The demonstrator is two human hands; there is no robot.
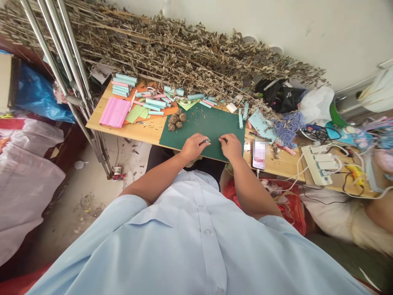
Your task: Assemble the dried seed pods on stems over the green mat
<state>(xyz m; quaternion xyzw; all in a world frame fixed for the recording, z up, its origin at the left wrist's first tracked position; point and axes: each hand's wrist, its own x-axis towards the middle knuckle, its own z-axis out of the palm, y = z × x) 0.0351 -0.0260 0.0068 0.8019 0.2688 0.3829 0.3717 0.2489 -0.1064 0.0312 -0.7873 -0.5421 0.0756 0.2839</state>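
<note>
Over the front part of the green mat, my left hand is closed, pinching a small light-coloured piece too small to name. My right hand is a short way to the right, thumb and fingertips pressed together; what they hold, if anything, is too small to make out. The two hands do not touch. Several brown, rough balls sit clumped at the mat's left side, behind my left hand.
Dried plant stalks lie along the back. Blue paper rolls and pink sheets are at the left. A phone, purple cord and power strip are at the right. Metal poles stand at the left.
</note>
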